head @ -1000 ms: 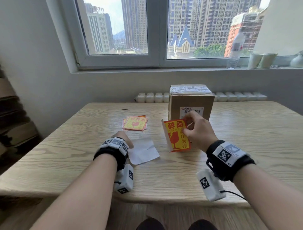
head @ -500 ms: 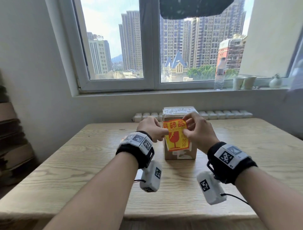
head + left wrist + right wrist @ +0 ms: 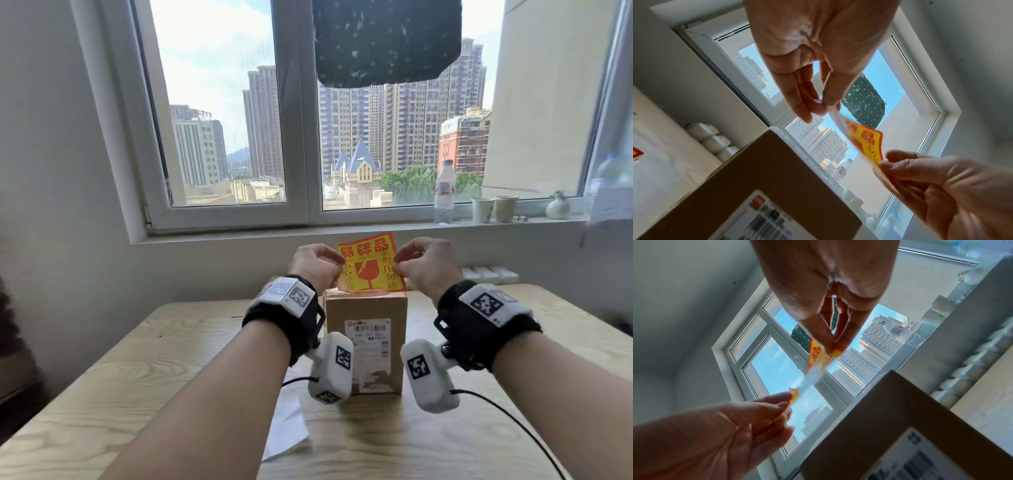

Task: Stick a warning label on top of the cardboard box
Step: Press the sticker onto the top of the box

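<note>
A yellow and red warning label [image 3: 370, 263] with a broken-glass mark hangs in the air just above the cardboard box [image 3: 365, 342], its lower edge near the box's top. My left hand [image 3: 317, 265] pinches the label's left edge and my right hand [image 3: 423, 263] pinches its right edge. The left wrist view shows the label [image 3: 863, 142] stretched between the left hand [image 3: 818, 104] and the right hand [image 3: 900, 164], above the box [image 3: 777, 178]. From the right wrist the label [image 3: 818, 363] is seen edge-on, held by the right hand [image 3: 835, 344] over the box [image 3: 890, 418].
The box stands upright on a wooden table [image 3: 102, 394] with a shipping label on its near face. A white backing sheet [image 3: 287, 431] lies on the table at the left of the box. A bottle [image 3: 444, 192] and cups [image 3: 493, 209] stand on the windowsill.
My left hand left the white sheet and took the label's left edge. Both hands then raised the label from in front of the box to above its top.
</note>
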The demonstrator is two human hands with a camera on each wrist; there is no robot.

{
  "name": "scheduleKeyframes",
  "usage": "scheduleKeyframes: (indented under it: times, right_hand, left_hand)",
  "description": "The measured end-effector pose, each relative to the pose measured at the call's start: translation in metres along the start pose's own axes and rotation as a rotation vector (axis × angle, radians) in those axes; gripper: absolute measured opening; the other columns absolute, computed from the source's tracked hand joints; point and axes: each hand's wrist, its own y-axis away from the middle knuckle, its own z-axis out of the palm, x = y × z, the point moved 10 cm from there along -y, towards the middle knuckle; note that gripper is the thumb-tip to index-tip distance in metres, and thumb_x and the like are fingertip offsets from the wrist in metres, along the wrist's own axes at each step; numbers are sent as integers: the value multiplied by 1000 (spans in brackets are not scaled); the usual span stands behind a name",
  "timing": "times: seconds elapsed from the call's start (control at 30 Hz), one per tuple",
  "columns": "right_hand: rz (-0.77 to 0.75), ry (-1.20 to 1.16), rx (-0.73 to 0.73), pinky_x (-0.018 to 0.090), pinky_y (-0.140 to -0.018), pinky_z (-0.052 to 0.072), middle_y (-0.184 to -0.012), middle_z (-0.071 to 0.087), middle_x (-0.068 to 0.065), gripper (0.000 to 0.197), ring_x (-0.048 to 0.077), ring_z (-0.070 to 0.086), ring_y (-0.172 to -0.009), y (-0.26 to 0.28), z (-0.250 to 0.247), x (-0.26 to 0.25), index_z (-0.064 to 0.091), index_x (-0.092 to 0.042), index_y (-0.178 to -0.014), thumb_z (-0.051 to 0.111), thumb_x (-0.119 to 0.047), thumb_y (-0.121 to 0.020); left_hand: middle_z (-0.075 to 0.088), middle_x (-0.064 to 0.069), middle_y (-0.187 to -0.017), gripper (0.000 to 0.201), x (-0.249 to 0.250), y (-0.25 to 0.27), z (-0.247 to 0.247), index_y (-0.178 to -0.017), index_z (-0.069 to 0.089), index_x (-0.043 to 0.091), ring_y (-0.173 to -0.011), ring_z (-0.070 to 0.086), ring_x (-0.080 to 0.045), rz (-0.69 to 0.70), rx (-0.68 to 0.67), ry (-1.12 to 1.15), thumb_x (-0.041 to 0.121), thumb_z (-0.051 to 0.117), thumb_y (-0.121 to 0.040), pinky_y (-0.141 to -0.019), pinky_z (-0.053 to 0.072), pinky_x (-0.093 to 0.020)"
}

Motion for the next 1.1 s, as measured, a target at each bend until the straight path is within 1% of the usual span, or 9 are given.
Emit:
scheduleKeyframes:
  times: [0.1,0.2,0.3,0.4,0.5,0.67,0.77,0.93,1.1]
  right_hand:
    - [64,13,-15,42,-86,58,-93,74,6,30,24,70,-91,-20,8,14,67,-25,-61,72,1,-75]
    - [90,60,-34,40,-86,58,-94,75,3,26,21,70,-91,-31,19,26,70,-27,-64,74,-2,-72]
    - [128,58,-94,37,-84,60,-100,72,4,22,21,69,-92,-32,31,35,74,-18,-85,76,1,-72]
    - [176,32,-137,35,-79,61,-103,70,6,31,22,69,-93,-31,40,43,72,-6,-102,76,5,-73]
    - [177,34,-124,39,-81,61,-105,71,7,32,23,70,-92,-32,42,46,72,-7,-100,78,4,-70]
    - [164,95,-85,36,-81,61,-103,71,4,31,20,70,-92,-32,38,47,74,-8,-100,79,1,-70]
    - [169,129,-89,36,-82,60,-105,72,5,28,20,70,-92,-32,37,47,75,-11,-95,80,-2,-69]
    - [109,309,-108,32,-94,53,-110,71,2,42,16,65,-101,-28,37,36,74,-13,-103,87,-20,-64]
    - [-2,578,-141,32,-92,49,-113,69,2,54,19,62,-106,-19,42,21,71,-23,-106,79,-53,-62]
  left_hand:
    - [69,-2,-75,25,-6,-20,3,-69,69,25,-71,66,-21,-29,15,-27,3,67,-81,-81,61,-42]
    - [72,2,-78,17,-13,-32,5,-68,71,27,-77,69,-17,-43,26,-92,12,76,-74,-82,60,-39]
    - [73,5,-86,21,-21,-39,6,-70,69,28,-90,70,-15,-58,14,-140,18,86,-62,-87,58,-34]
    - [74,3,-92,24,-28,-44,4,-70,69,27,-93,71,-16,-82,17,-170,18,88,-58,-90,57,-35]
    - [74,2,-94,25,-31,-46,2,-70,70,27,-94,70,-17,-104,32,-189,20,89,-57,-92,56,-35]
    - [74,1,-106,36,-29,-47,4,-98,76,20,-98,66,-14,-89,53,-291,25,87,-64,-90,52,-26]
    - [74,2,-108,35,-29,-48,4,-98,77,20,-97,65,-13,-86,70,-345,26,86,-64,-88,50,-25]
    - [74,3,-108,34,-28,-48,8,-94,76,24,-102,67,-15,-60,87,-444,29,86,-62,-95,54,-33]
    - [54,-2,-131,41,-25,-44,13,-108,68,40,-124,51,-22,1,67,-577,38,77,-68,-107,42,-42]
